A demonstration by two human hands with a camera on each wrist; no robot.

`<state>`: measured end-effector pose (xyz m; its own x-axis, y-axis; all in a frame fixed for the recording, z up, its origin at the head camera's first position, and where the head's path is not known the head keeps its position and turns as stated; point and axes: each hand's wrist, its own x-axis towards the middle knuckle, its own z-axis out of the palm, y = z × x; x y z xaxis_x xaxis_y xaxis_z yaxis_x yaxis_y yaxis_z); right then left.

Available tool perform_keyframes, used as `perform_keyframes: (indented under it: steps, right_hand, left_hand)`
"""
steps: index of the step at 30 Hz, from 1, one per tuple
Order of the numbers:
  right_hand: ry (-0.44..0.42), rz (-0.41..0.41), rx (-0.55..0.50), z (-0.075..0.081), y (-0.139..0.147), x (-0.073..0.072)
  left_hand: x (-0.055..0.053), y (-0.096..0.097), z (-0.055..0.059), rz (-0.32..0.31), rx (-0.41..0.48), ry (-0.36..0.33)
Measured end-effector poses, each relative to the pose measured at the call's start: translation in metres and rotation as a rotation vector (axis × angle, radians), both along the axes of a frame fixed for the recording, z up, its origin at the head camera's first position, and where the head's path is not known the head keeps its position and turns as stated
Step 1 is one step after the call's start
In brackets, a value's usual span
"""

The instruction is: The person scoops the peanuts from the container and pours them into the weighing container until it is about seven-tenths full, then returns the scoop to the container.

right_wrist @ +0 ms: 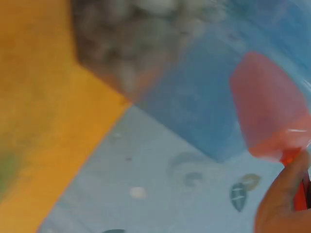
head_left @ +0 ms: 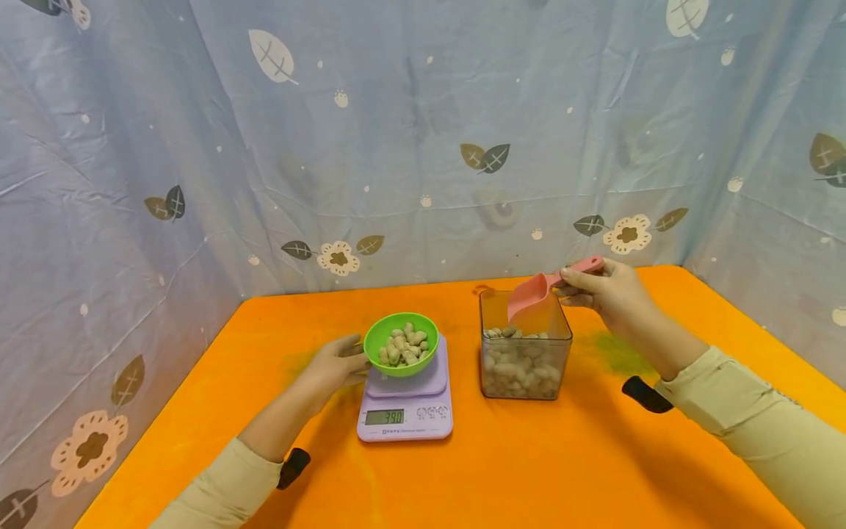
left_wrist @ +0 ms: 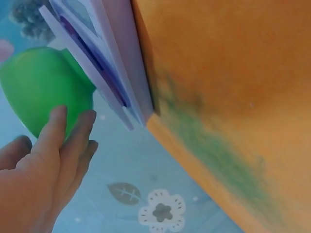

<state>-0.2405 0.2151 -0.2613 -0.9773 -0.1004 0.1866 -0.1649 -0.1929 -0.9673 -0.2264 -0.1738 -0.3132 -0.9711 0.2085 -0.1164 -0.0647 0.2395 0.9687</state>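
Note:
My right hand (head_left: 606, 290) grips the handle of a pink scoop (head_left: 531, 295), whose tilted blade dips inside the top of a clear, smoky square container (head_left: 526, 367). Peanuts in their shells (head_left: 522, 375) fill the lower part of that container. On a lilac kitchen scale (head_left: 405, 420) stands a green bowl (left_wrist: 43, 87) with unshelled peanuts (head_left: 405, 347) in it. Beside the bowl's left side is my left hand (head_left: 333, 367), fingers extended with the fingertips right at its wall. The scale's display appears to read 39.0.
An orange cloth (head_left: 502, 470) covers the table, with green smudges near the hands. Blue-grey curtains (head_left: 396, 169) printed with leaves and flowers enclose the back and both sides. The container stands to the right of the scale with a gap between them.

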Motion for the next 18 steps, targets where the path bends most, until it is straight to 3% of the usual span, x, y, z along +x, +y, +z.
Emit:
perform_keyframes:
  steps: [5,9,13,18]
  right_hand:
    - [-0.104,-0.109,0.271,-0.023,0.002,-0.001]
    - [-0.126,-0.118,0.375,-0.034,0.003,-0.001]
    - [-0.132,-0.068,0.464,-0.036,0.009,-0.003]
    - [-0.130,0.072,0.528,-0.029,0.034,-0.004]
  left_hand:
    - [0.003,-0.005,-0.001,0.014,-0.001,0.016]
    - [0.006,-0.007,-0.001,0.016,-0.030,0.039]
    - [0.007,-0.009,-0.002,0.029,-0.079,0.074]
    - [0.007,-0.016,-0.004,0.071,-0.212,0.173]
